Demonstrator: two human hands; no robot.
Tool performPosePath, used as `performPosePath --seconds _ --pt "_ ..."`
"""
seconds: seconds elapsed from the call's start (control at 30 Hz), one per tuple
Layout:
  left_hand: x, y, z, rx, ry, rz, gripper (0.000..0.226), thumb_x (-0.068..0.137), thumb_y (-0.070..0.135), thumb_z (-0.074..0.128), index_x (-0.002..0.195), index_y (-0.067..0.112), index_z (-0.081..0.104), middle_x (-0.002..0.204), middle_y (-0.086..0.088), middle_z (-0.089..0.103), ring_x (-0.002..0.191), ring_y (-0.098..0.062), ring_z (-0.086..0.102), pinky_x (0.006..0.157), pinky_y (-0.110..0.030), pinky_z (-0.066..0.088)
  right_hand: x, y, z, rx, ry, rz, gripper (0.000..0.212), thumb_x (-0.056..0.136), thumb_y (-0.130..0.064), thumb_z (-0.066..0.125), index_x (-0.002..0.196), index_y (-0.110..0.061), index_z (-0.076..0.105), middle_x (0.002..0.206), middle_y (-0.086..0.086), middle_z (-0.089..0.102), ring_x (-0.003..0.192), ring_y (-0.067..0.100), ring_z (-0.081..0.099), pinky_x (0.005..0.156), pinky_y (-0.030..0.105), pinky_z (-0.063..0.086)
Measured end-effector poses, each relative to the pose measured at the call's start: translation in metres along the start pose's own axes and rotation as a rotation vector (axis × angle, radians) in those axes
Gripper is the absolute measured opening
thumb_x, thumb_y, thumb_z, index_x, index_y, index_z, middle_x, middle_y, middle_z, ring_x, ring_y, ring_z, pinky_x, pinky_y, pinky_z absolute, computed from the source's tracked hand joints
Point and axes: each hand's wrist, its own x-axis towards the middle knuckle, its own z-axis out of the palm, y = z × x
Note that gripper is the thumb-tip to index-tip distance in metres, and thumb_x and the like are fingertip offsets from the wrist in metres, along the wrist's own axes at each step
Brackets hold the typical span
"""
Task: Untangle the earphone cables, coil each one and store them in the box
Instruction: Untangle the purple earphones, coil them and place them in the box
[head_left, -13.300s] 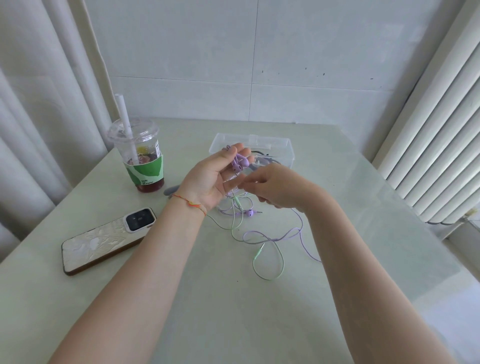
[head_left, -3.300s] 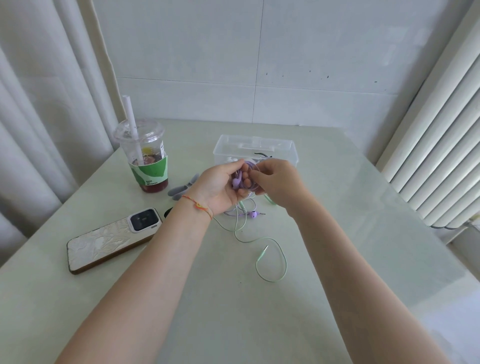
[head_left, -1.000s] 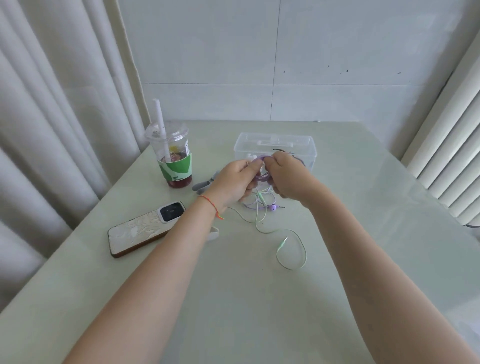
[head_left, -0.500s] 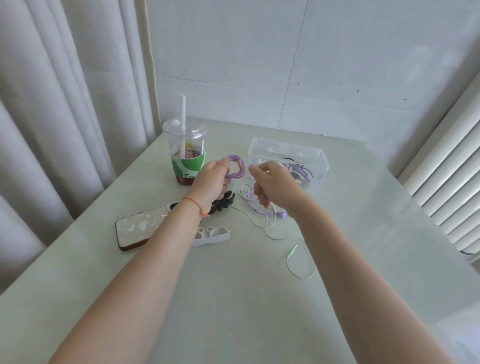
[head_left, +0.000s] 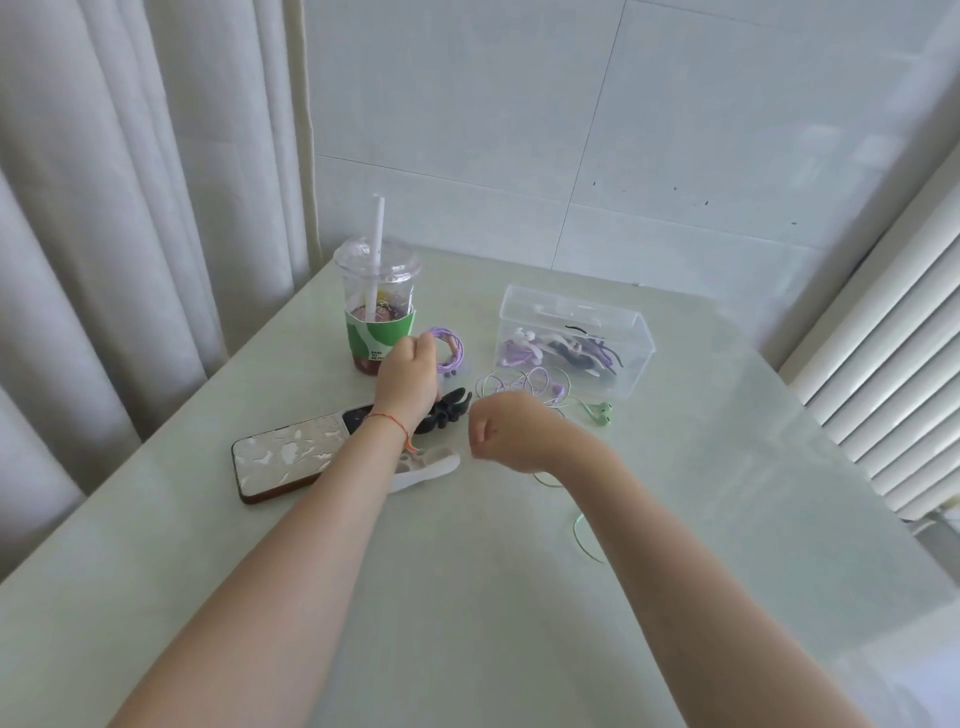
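My left hand (head_left: 406, 375) pinches a coiled purple earphone cable (head_left: 450, 350) and holds it up beside the drink cup. My right hand (head_left: 505, 430) hovers low over the table with its fingers curled, and nothing shows in it. A loose tangle of purple and pale green cable (head_left: 524, 383) lies on the table in front of the clear plastic box (head_left: 638, 339), ending in green earbuds (head_left: 600, 413). More green cable (head_left: 583, 535) runs under my right forearm. The box is open and holds purple, white and black cables.
A lidded drink cup (head_left: 379, 312) with a straw stands at the back left. A phone (head_left: 291, 458) lies face down near the left edge. A black claw clip (head_left: 451, 409) and a white clip (head_left: 432, 465) lie between my hands. Curtains hang on the left, and a radiator stands on the right.
My left hand kept the purple coil and moved it slightly right of the cup. My right hand let go of the loose cable and dropped toward the clips. The view swung left.
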Motion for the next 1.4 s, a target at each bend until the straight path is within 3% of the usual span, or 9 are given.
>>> performPosePath --seconds 0.13,0.27,0.47,0.7,0.83,0.97,1.07,1.2,1.4 --pt "-0.003 0.001 0.006 -0.041 -0.053 -0.067 0.033 0.101 0.031 0.034 0.075 0.014 0.043 0.057 -0.002 0.045 0.052 -0.020 0.047 0.057 -0.030 0.035 -0.008 0.011 -0.005 0.063 0.063 0.035 0.011 0.087 -0.015 0.057 0.094 -0.013 0.067 0.098 0.001 0.067 0.092 0.018 0.056 0.085 0.031 0.048" --pt "-0.001 0.004 0.010 -0.193 -0.096 -0.195 0.029 0.098 0.027 0.037 0.072 0.014 0.040 0.054 0.000 0.040 0.039 -0.016 0.042 0.054 -0.029 0.033 -0.013 0.000 -0.001 0.253 -0.133 -0.051 0.039 0.081 -0.035 0.074 0.117 -0.034 0.058 0.106 -0.005 0.058 0.088 0.013 0.057 0.076 0.026 0.047" --pt "-0.003 0.006 0.013 -0.375 -0.086 -0.337 0.032 0.102 0.024 0.037 0.072 0.012 0.044 0.053 -0.001 0.039 0.031 -0.011 0.039 0.054 -0.027 0.040 -0.006 0.001 0.002 0.138 -0.040 -0.060 0.021 0.087 -0.026 0.068 0.105 -0.015 0.068 0.095 0.001 0.060 0.087 0.019 0.053 0.075 0.029 0.044" --pt "-0.009 0.004 0.027 -0.368 -0.165 -0.408 0.037 0.102 0.026 0.038 0.070 0.011 0.047 0.055 -0.005 0.039 0.033 -0.015 0.038 0.082 -0.050 0.056 -0.015 0.047 -0.024 -0.128 0.124 0.177 0.025 0.092 -0.007 0.048 0.103 -0.015 0.069 0.112 0.003 0.063 0.107 0.024 0.057 0.081 0.030 0.045" --pt "-0.008 0.003 0.028 -0.326 -0.129 -0.392 0.038 0.101 0.028 0.038 0.069 0.010 0.049 0.045 -0.002 0.043 0.038 -0.019 0.039 0.079 -0.050 0.055 -0.006 0.035 -0.011 0.083 0.326 0.152 0.024 0.092 -0.026 0.053 0.093 -0.009 0.070 0.106 0.010 0.064 0.105 0.027 0.055 0.086 0.034 0.046" --pt "-0.009 0.001 0.025 -0.326 -0.109 -0.391 0.039 0.102 0.029 0.037 0.068 0.013 0.048 0.036 0.005 0.042 0.046 -0.021 0.038 0.055 -0.028 0.042 0.005 0.011 0.005 -0.122 0.315 0.240 0.048 0.082 -0.060 0.055 0.089 -0.013 0.065 0.115 0.006 0.048 0.117 0.025 0.038 0.096 0.043 0.035" --pt "-0.009 -0.001 0.023 -0.339 -0.110 -0.373 0.039 0.102 0.027 0.035 0.067 0.012 0.045 0.041 0.001 0.040 0.043 -0.021 0.037 0.040 -0.019 0.037 0.010 0.001 0.006 -0.196 0.188 0.309 0.040 0.078 -0.054 0.055 0.075 -0.014 0.053 0.111 0.007 0.051 0.118 0.029 0.039 0.103 0.050 0.030" --pt "-0.010 0.000 0.023 -0.346 -0.119 -0.377 0.038 0.101 0.028 0.036 0.067 0.014 0.046 0.036 0.005 0.043 0.041 -0.020 0.040 0.051 -0.026 0.035 0.015 -0.004 0.004 -0.014 0.146 0.375 0.032 0.077 -0.042 0.061 0.067 -0.015 0.046 0.094 0.003 0.047 0.121 0.028 0.038 0.102 0.045 0.032" --pt "-0.015 0.028 0.012 -0.580 -0.179 -0.366 0.034 0.101 0.028 0.041 0.068 0.018 0.043 0.042 0.005 0.035 0.037 -0.013 0.036 0.049 -0.021 0.040 0.006 0.012 -0.005 0.393 0.407 0.200 0.016 0.079 -0.022 0.069 0.091 -0.012 0.072 0.132 0.005 0.046 0.129 0.023 0.034 0.092 0.023 0.024"
